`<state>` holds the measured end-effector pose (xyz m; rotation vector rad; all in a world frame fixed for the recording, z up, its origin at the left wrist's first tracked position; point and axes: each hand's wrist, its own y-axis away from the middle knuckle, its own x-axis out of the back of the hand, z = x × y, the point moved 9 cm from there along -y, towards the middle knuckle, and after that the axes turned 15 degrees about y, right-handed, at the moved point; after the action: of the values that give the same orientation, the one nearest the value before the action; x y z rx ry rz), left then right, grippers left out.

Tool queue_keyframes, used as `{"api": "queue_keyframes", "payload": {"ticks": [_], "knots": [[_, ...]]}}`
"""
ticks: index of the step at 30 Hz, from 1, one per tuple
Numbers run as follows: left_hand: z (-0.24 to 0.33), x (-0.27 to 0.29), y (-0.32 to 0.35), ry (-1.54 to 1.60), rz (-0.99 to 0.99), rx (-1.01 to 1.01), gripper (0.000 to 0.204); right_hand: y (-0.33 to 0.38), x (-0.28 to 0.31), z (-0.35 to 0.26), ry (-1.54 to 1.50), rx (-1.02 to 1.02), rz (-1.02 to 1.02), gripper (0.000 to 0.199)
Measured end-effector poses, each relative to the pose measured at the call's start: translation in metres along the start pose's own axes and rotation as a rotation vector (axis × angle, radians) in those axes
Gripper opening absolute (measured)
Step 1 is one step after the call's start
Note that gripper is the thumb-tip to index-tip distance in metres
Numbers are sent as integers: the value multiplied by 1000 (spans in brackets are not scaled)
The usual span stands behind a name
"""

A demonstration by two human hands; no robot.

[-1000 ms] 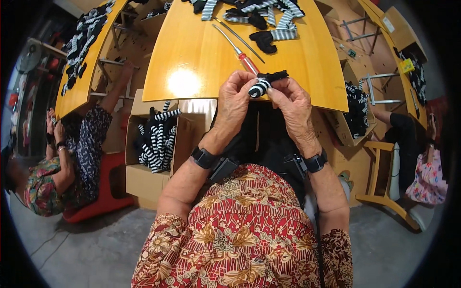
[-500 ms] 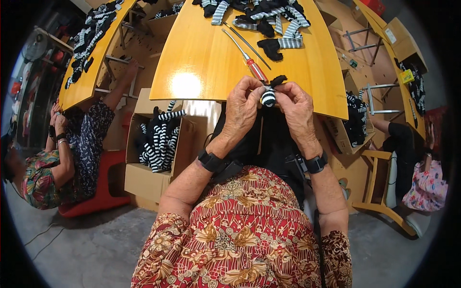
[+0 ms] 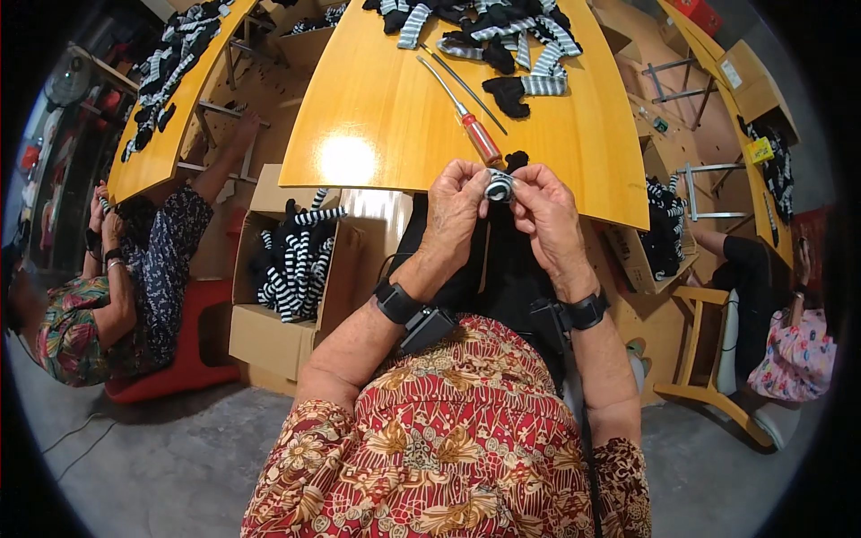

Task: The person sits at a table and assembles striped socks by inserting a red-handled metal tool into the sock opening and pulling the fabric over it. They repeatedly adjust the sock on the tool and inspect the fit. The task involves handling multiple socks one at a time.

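At the near edge of the table (image 3: 404,134), I hold a small black-and-white striped knitted piece (image 3: 499,186) between both hands. My left hand (image 3: 454,211) pinches its left side with thumb and fingers, and my right hand (image 3: 553,215) pinches its right side. The piece looks bunched or rolled, with a striped round end facing me; a black part pokes out beyond it. Just past my fingers lies a screwdriver (image 3: 481,138) with a red handle. Beside that is a thin dark rod (image 3: 466,88).
A pile of striped and black knitted pieces (image 3: 511,36) covers the table's far end. Open cardboard boxes (image 3: 269,336) of striped pieces stand left and right below the table. One person (image 3: 85,327) sits at the left table, another (image 3: 794,354) at the right.
Both hands have drawn slightly down toward me with the knitted piece. Its striped end now looks more rolled and tilted, and less of the black part shows.
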<state>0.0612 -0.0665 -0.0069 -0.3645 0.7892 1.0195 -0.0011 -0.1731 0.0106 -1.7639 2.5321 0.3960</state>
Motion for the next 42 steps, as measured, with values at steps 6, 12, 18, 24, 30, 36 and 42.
{"api": "queue_keyframes", "payload": {"ticks": [6, 12, 18, 24, 30, 36, 42], "knots": [[-15, -9, -1, 240, -90, 195, 14, -14, 5, 8, 1, -11, 19, 4], [-8, -5, 3, 164, -139, 189, 17, -7, -1, -1, -40, -31, 11, 4], [-3, -3, 1, 78, -170, 92, 19, 0, -6, -9, -9, 51, -42, 9], [43, -27, 15, -492, -293, -356, 34, -3, 5, -7, -24, 93, 53, 9], [59, -31, 13, -591, -417, -384, 24, -1, -6, -8, 37, 74, 14, 10], [41, -15, 9, -103, -312, -86, 26, 1, -10, -3, 5, 33, -11, 10], [36, -21, 9, -151, -359, -64, 20, 4, -19, -2, -126, -23, -68, 11]]}}
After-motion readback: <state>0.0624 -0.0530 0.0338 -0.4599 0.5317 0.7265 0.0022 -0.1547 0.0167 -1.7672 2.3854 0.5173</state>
